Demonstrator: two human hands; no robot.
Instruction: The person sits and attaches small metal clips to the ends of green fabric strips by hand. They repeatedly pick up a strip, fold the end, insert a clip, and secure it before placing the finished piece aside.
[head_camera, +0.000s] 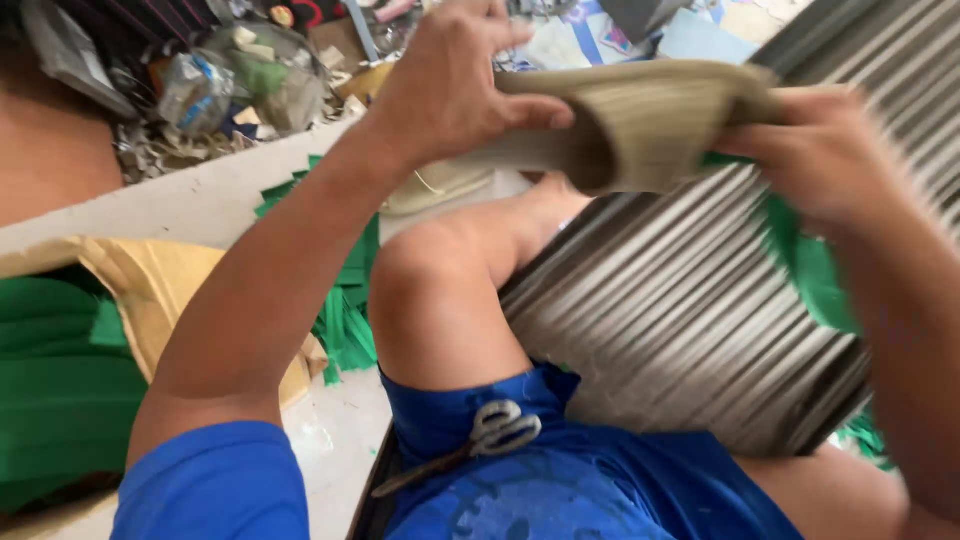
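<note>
Head camera view: both hands grip a tan ribbed sleeve (640, 125) held above the lap, the left hand (450, 85) clasping its near end, the right hand (825, 155) pinching its far end along with a green strip (815, 265). Scissors (490, 435) rest on the blue shorts (560, 480) beside a corrugated metal sheet (680, 310).

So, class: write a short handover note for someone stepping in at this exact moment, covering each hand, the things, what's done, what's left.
Left hand grips the tan folded sheet from above. Right hand, blurred, holds its other end together with a green strip. Scissors lie on the lap, unused. Cut green strips lie on the floor; a green stack sits left. The sheet is in hand, not set down.
</note>
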